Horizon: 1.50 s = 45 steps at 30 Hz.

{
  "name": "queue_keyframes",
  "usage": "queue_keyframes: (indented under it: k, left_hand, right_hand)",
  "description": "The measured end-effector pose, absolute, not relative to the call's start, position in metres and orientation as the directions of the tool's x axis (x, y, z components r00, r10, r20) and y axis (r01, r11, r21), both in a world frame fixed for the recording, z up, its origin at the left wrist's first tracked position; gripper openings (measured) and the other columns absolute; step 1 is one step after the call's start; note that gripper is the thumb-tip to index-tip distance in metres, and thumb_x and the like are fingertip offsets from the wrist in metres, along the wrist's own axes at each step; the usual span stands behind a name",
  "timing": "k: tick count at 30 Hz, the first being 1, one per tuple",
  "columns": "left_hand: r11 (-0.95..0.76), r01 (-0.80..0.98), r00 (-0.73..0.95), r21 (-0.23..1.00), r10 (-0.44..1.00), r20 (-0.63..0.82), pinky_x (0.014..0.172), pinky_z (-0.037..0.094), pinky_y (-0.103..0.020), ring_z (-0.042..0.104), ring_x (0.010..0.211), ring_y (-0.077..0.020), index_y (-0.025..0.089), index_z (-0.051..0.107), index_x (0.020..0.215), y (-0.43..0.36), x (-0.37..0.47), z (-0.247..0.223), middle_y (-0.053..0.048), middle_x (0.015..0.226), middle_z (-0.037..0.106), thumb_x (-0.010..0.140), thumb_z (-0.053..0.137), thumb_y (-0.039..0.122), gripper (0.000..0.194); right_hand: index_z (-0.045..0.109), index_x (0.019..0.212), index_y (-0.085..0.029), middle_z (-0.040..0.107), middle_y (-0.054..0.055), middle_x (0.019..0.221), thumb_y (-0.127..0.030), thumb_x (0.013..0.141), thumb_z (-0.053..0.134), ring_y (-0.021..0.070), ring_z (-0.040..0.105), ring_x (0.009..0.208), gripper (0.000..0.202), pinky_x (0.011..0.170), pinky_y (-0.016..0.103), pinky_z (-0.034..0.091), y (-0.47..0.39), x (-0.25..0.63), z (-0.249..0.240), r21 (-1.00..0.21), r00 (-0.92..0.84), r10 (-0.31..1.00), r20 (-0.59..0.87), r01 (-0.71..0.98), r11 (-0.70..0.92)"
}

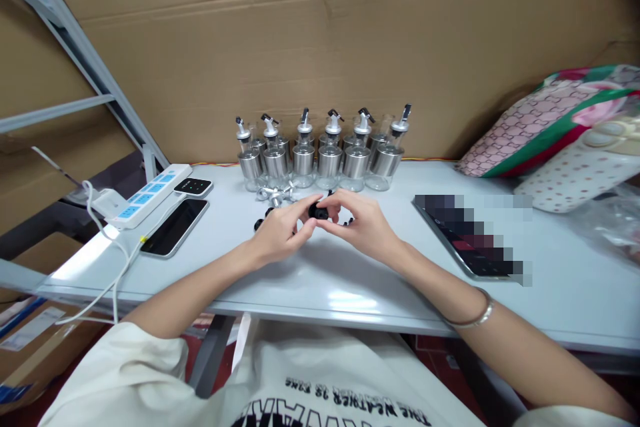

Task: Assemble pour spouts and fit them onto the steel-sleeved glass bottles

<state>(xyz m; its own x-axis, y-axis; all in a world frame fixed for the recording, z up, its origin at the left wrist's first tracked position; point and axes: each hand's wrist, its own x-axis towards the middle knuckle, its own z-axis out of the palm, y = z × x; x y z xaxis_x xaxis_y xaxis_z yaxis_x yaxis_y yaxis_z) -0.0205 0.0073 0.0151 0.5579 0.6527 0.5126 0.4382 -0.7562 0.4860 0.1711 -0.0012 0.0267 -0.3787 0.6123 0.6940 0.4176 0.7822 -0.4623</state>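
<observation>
Both my hands meet over the middle of the table around a small round black stopper (pixel 320 212). My left hand (pixel 284 227) pinches it from the left, and my right hand (pixel 357 219) grips it from the right between thumb and fingers. Partly covered by my left hand, more black pieces (pixel 259 224) lie on the table. Just behind that hand is a small pile of silver pourer spouts (pixel 275 196). Further back stands a row of glass oil bottles (pixel 330 163) with steel bands; the front ones carry silver spouts with black flaps.
A white power strip (pixel 150 197), a small black-topped device (pixel 194 187) and a phone (pixel 175 227) with a white cable lie at left. At right are a partly blurred tablet or phone (pixel 465 240), a patterned bag (pixel 530 120) and clear plastic (pixel 605 220). Cardboard (pixel 240 47) lines the back.
</observation>
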Motion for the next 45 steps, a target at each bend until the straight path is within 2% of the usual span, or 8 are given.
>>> queue_keyframes:
  k: [6,9,15,19,25,36,42,45]
  left_hand:
    - [-0.552,0.270,0.501,0.789,0.780,0.374,0.058,0.049,-0.021,0.063,0.072,-0.0137,0.016,0.049,0.122,0.0094,-0.0158,0.0134,-0.005,0.084,0.063,0.089,0.045,0.032,0.036]
    - [-0.484,0.201,0.482,0.852,0.806,0.344,0.057,0.050,-0.022,0.064,0.070,-0.0135,0.016,0.049,0.120,0.0116,-0.0163,0.0136,-0.005,0.084,0.062,0.087,0.049,0.034,0.038]
    - [-0.494,0.178,0.477,0.851,0.800,0.364,0.061,0.050,-0.023,0.063,0.071,-0.0128,0.016,0.050,0.117,0.0116,-0.0171,0.0126,-0.004,0.084,0.061,0.087,0.051,0.034,0.035]
    - [-0.524,0.160,0.472,0.837,0.785,0.401,0.064,0.050,-0.024,0.063,0.071,-0.0123,0.017,0.050,0.114,0.0122,-0.0170,0.0120,-0.003,0.084,0.061,0.087,0.051,0.032,0.032]
    - [-0.541,0.195,0.459,0.818,0.788,0.411,0.069,0.050,-0.026,0.064,0.072,-0.0134,0.018,0.050,0.112,0.0135,-0.0174,0.0087,-0.003,0.083,0.064,0.086,0.050,0.029,0.027]
    - [-0.571,0.244,0.468,0.784,0.778,0.420,0.065,0.049,-0.025,0.061,0.066,-0.0125,0.016,0.050,0.105,0.0136,-0.0175,0.0107,-0.001,0.077,0.062,0.080,0.056,0.026,0.027]
    - [-0.577,0.204,0.448,0.790,0.773,0.449,0.065,0.049,-0.025,0.061,0.067,-0.0131,0.017,0.049,0.110,0.0118,-0.0158,0.0119,0.000,0.075,0.061,0.080,0.055,0.026,0.032]
    - [-0.586,0.214,0.444,0.781,0.771,0.456,0.067,0.048,-0.025,0.061,0.067,-0.0128,0.017,0.048,0.109,0.0098,-0.0150,0.0141,0.000,0.075,0.062,0.078,0.056,0.024,0.033]
  right_hand:
    - [0.060,0.096,-0.019,0.055,0.001,0.073,-0.021,0.083,0.057,0.0136,0.054,0.068,0.013,0.065,0.028,0.045,-0.0005,0.1723,0.0271,-0.456,-0.437,0.579,0.688,0.360,0.814]
    - [0.060,0.099,-0.019,0.058,0.003,0.077,-0.017,0.086,0.050,0.0138,0.056,0.071,0.016,0.065,0.028,0.045,0.0006,0.1740,0.0280,-0.462,-0.453,0.579,0.678,0.350,0.815]
    - [0.058,0.101,-0.021,0.056,0.002,0.078,-0.017,0.086,0.050,0.0143,0.055,0.072,0.017,0.067,0.029,0.046,0.0004,0.1736,0.0288,-0.467,-0.456,0.588,0.668,0.359,0.808]
    - [0.055,0.107,-0.021,0.052,0.001,0.076,-0.012,0.082,0.049,0.0142,0.053,0.072,0.027,0.066,0.027,0.046,-0.0014,0.1727,0.0304,-0.497,-0.450,0.628,0.635,0.384,0.778]
    - [0.054,0.108,-0.021,0.054,0.001,0.078,-0.012,0.080,0.051,0.0139,0.054,0.073,0.030,0.065,0.026,0.045,-0.0009,0.1722,0.0284,-0.522,-0.444,0.645,0.622,0.379,0.764]
    - [0.052,0.112,-0.023,0.053,-0.001,0.077,-0.012,0.078,0.052,0.0128,0.053,0.071,0.035,0.061,0.024,0.044,-0.0030,0.1712,0.0265,-0.550,-0.453,0.669,0.590,0.382,0.743]
    - [0.052,0.109,-0.023,0.049,0.000,0.080,-0.013,0.077,0.054,0.0139,0.050,0.071,0.033,0.064,0.027,0.045,-0.0019,0.1710,0.0268,-0.525,-0.420,0.670,0.613,0.418,0.742]
    - [0.052,0.105,-0.021,0.053,0.003,0.086,-0.015,0.076,0.055,0.0148,0.053,0.075,0.031,0.067,0.029,0.047,0.0002,0.1704,0.0257,-0.575,-0.407,0.710,0.575,0.416,0.704]
